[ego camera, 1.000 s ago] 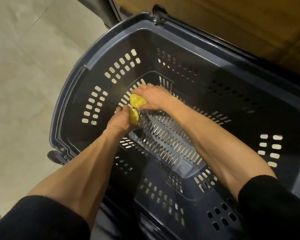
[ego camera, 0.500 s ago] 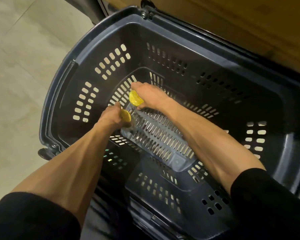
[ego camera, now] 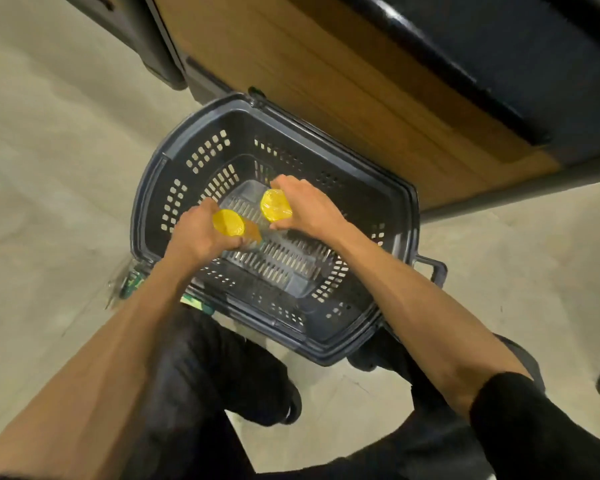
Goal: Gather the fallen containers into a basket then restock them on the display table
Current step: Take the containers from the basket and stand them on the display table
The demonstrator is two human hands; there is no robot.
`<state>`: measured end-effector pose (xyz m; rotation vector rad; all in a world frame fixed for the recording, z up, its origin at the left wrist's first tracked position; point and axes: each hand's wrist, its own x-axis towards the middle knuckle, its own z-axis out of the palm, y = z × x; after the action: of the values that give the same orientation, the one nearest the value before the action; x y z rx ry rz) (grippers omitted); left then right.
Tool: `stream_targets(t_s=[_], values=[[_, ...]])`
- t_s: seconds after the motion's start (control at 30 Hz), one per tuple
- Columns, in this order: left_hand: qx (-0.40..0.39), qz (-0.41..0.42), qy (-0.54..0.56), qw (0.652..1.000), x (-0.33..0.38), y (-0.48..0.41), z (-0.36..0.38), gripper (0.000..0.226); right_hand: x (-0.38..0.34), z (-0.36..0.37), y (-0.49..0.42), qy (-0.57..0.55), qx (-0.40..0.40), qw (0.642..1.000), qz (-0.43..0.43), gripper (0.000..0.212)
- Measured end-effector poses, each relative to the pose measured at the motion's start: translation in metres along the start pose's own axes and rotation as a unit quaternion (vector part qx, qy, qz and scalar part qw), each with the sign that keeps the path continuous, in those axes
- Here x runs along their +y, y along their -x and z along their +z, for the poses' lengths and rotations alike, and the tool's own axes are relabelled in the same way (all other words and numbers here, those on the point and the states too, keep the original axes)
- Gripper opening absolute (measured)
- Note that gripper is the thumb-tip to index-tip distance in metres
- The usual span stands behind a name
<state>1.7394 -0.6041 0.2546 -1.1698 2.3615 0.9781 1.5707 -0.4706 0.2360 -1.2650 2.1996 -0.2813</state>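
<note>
A dark grey slotted basket (ego camera: 146, 209) stands on the floor against a wooden display unit. My left hand (ego camera: 198, 233) grips a container with a yellow lid (ego camera: 227, 221) and an amber body, held above the basket's inside. My right hand (ego camera: 309, 206) grips a second yellow-lidded container (ego camera: 274, 205) just to the right of the first. Both containers hang over the basket floor, lids facing me. The lower parts of the containers are hidden by my hands. No other container shows inside the basket.
The wooden front (ego camera: 326, 81) of the display table rises behind the basket, with its dark top edge (ego camera: 465, 57) above. Pale floor (ego camera: 49, 168) lies to the left and right. My legs in dark trousers (ego camera: 205, 375) stand just in front of the basket.
Both hands have lifted the two yellow-lidded containers up from the basket floor. The camera has risen and pulled back, so the basket looks smaller and the display unit shows.
</note>
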Motion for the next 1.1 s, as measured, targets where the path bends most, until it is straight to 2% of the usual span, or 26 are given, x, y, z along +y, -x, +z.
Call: stream_targets(t_s=[0.1, 0.2, 0.37, 0.57, 0.77, 0.9, 1.1], values=[[0.022, 0.027, -0.007, 0.999, 0.021, 0.056, -0.044, 0.079, -0.026, -0.040, 0.044, -0.038, 0.025, 0.998, 0.041, 0.077], [0.041, 0.042, 0.005, 0.998, 0.039, 0.115, -0.088, 0.070, -0.056, -0.087, 0.097, -0.081, 0.053, 0.993, 0.073, 0.079], [0.056, 0.049, 0.043, 0.996, 0.078, 0.217, -0.156, 0.066, -0.111, -0.186, 0.186, -0.088, 0.054, 0.989, 0.101, 0.081], [0.091, 0.083, 0.094, 0.988, 0.130, 0.316, -0.215, 0.068, -0.151, -0.281, 0.286, -0.152, 0.131, 0.971, 0.131, 0.075], [0.161, 0.122, 0.163, 0.966, 0.192, 0.383, -0.238, 0.065, -0.162, -0.341, 0.369, -0.186, 0.201, 0.954, 0.119, 0.071], [0.215, 0.151, 0.180, 0.948, 0.236, 0.418, -0.236, 0.061, -0.151, -0.358, 0.416, -0.192, 0.249, 0.943, 0.104, 0.076], [0.249, 0.198, 0.199, 0.927, 0.294, 0.461, -0.216, 0.065, -0.120, -0.388, 0.493, -0.255, 0.316, 0.906, 0.117, 0.075]])
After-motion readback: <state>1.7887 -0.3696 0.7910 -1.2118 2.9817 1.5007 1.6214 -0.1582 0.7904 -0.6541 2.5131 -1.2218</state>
